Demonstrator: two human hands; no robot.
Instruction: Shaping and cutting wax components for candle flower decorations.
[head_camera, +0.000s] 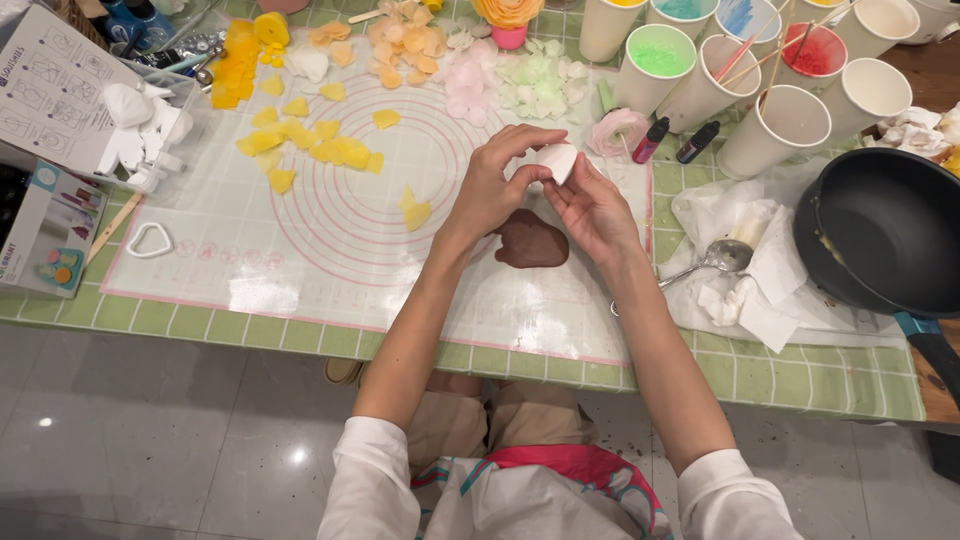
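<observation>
Over the silicone mat (330, 250), both hands (490, 190) (595, 210) pinch white clay (557, 160).

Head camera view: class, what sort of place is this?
Probably a home craft table for modelling flowers: a ringed silicone mat, paper cups of coloured material, and cut petals, with both hands shaping a white piece.

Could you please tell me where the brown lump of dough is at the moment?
In the head view, the brown lump of dough lies on the translucent mat right of centre, just below the left hand and right hand.
</observation>
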